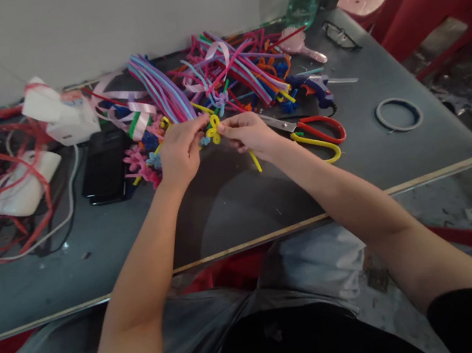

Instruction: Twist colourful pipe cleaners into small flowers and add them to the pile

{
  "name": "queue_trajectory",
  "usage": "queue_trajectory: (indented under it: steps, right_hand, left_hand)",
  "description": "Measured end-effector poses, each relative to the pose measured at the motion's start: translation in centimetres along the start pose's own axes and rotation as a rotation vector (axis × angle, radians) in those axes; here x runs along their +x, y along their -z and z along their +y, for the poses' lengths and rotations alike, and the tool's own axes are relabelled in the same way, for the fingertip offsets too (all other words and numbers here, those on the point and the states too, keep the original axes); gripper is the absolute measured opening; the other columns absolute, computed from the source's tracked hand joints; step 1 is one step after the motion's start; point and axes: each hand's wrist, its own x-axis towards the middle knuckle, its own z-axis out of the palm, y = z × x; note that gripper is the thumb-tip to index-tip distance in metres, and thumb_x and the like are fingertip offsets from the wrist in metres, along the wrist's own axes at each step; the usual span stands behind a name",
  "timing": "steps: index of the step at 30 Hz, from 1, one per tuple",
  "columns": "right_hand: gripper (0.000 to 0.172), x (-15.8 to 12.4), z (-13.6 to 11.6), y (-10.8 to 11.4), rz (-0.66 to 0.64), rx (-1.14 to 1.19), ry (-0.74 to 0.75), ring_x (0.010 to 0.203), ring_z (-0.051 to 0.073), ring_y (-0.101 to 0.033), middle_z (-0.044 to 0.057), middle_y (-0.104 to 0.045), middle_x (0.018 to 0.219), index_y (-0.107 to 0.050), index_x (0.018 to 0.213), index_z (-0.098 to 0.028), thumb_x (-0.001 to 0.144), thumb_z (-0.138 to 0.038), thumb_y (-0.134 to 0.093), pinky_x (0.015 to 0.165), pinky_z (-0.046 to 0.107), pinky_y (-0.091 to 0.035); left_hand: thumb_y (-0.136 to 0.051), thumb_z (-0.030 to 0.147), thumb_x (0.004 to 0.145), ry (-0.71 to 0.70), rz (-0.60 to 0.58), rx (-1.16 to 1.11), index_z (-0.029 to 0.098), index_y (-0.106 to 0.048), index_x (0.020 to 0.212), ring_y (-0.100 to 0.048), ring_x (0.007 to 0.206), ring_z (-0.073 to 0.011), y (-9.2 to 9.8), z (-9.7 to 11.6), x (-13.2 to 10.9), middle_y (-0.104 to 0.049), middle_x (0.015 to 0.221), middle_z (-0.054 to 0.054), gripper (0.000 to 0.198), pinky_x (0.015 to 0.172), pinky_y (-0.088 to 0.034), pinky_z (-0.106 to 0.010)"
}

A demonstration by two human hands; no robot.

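Pinching yellow looped flower (pixel 215 129) between thumb and finger of right hand (pixel 251 133). Held just off the fingertips of left hand (pixel 181 154), between the two; with left fingers bent close to it, impossible to tell whether gripping too.

Could spring open if pinched too loosely, with loops not yet locked by a twist. Could crush flat if squeezed hard. Might snag on scissors (pixel 287 125) just right of right hand, or tangle with stem pile (pixel 240 72) beyond both hands.

Bright yellow, apparently fuzzy; bent into small rounded loops with open middles, exact count unclear. Below right hand, yellow stem (pixel 256 161) poking out; perhaps joined to the flower, cannot confirm.
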Motion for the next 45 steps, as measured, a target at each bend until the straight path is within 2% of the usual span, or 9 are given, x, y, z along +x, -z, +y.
queue_trajectory:
  steps: [7,13,19,23,29,32,36,39,45]
  right_hand:
    - [0.033,-0.4,-1.3,2.4,-0.381,-0.169,-0.112,0.046,0.002,-0.035,-0.007,-0.047,0.052,-0.063,0.073,-0.012,0.083,-0.037,-0.083,0.039,0.016,-0.020]
    - [0.018,-1.1,-2.3,2.6,-0.337,-0.551,0.066,0.051,0.005,-0.040,-0.006,-0.048,0.051,-0.072,0.077,-0.012,0.088,-0.027,-0.075,0.052,0.021,-0.032]
    - [0.019,-2.8,-2.3,0.0,0.151,-1.035,0.415,0.088,0.019,-0.061,0.007,-0.073,0.089,-0.079,0.088,-0.017,0.093,-0.019,-0.061,0.073,0.029,-0.040]
    - [0.024,-2.4,-1.5,-0.7,0.187,-1.130,0.468,0.099,0.021,-0.062,0.008,-0.075,0.103,-0.079,0.096,-0.019,0.096,-0.019,-0.055,0.073,0.030,-0.039]
    - [0.018,-0.2,-0.8,1.4,0.133,-0.934,0.363,0.080,0.017,-0.064,0.006,-0.076,0.087,-0.080,0.088,-0.017,0.091,-0.020,-0.063,0.073,0.029,-0.042]
    - [0.015,0.4,-0.7,2.0,-0.006,-0.774,0.303,0.070,0.013,-0.062,0.002,-0.075,0.076,-0.080,0.078,-0.017,0.087,-0.019,-0.067,0.070,0.026,-0.043]
    - [0.014,0.3,-0.9,2.0,-0.103,-0.683,0.271,0.067,0.012,-0.062,0.001,-0.075,0.074,-0.079,0.075,-0.018,0.084,-0.020,-0.069,0.070,0.026,-0.045]
    - [0.015,-0.5,-1.1,1.4,0.029,-0.870,0.373,0.076,0.015,-0.066,0.003,-0.077,0.082,-0.081,0.082,-0.019,0.087,-0.018,-0.067,0.073,0.027,-0.046]
    - [0.027,-2.0,-0.7,-0.4,0.146,-1.332,0.509,0.101,0.022,-0.069,0.011,-0.078,0.108,-0.080,0.102,-0.016,0.100,-0.021,-0.053,0.072,0.030,-0.043]
  left_hand:
    - [-0.055,0.033,0.103,-0.338,0.022,0.098,0.028,-0.074,0.107,-0.069,0.093,-0.0178,0.4,0.0,-0.2,-0.076,0.096,-0.003,0.019,0.087,-0.055,-0.034]
    - [-0.053,0.031,0.102,-0.323,-0.161,0.106,0.024,-0.071,0.102,-0.066,0.098,-0.0213,1.1,1.0,0.0,-0.072,0.098,-0.006,0.020,0.090,-0.052,-0.038]
    - [-0.061,0.032,0.093,0.229,-0.196,-0.184,0.020,-0.069,0.078,-0.061,0.076,-0.0191,0.1,2.4,0.6,-0.065,0.073,-0.004,0.021,0.076,-0.052,-0.035]
    - [-0.068,0.030,0.088,0.606,-0.233,-0.489,0.018,-0.071,0.073,-0.057,0.060,-0.0138,-0.3,1.1,0.8,-0.063,0.062,-0.001,0.019,0.060,-0.047,-0.027]
    - [-0.059,0.033,0.097,0.151,-0.165,-0.166,0.025,-0.077,0.102,-0.069,0.102,-0.0215,0.8,0.5,0.8,-0.077,0.105,-0.006,0.020,0.092,-0.054,-0.037]
    - [-0.055,0.035,0.100,-0.066,-0.175,0.000,0.025,-0.076,0.095,-0.069,0.098,-0.0220,0.9,0.9,0.6,-0.077,0.099,-0.006,0.024,0.093,-0.053,-0.039]
    - [-0.054,0.035,0.100,-0.136,-0.119,0.057,0.023,-0.073,0.088,-0.068,0.088,-0.0227,0.6,1.5,0.4,-0.075,0.089,-0.007,0.026,0.085,-0.053,-0.039]
    - [-0.056,0.029,0.094,0.014,-0.110,0.030,0.021,-0.071,0.082,-0.067,0.087,-0.0243,0.2,2.0,0.4,-0.074,0.084,-0.008,0.021,0.083,-0.053,-0.040]
    - [-0.071,0.037,0.082,0.657,-0.193,-0.354,0.019,-0.070,0.061,-0.057,0.053,-0.0154,-0.8,1.4,0.2,-0.065,0.056,-0.003,0.028,0.055,-0.045,-0.029]
